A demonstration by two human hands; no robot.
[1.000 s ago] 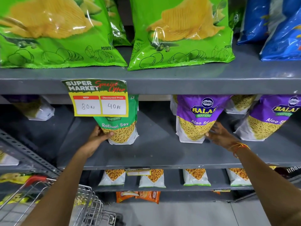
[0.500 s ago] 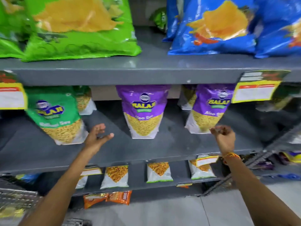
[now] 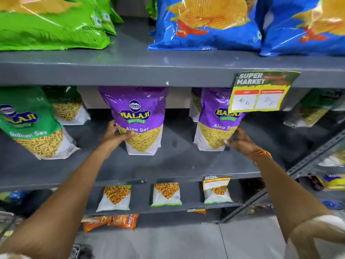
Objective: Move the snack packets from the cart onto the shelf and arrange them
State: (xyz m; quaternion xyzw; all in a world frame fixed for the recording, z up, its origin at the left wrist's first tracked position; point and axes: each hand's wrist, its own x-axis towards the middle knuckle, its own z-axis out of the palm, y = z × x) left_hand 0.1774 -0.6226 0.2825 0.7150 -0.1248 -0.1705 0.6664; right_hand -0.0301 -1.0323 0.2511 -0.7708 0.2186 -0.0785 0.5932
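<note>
Two purple Aloo Sev packets stand upright on the middle shelf: the left packet has the left hand in a grip on its left edge, and the right hand closes on the right packet at its lower right corner. To straighten them well, nudge the bases level and turn the faces forward. The clear windows show yellow sev inside.
</note>
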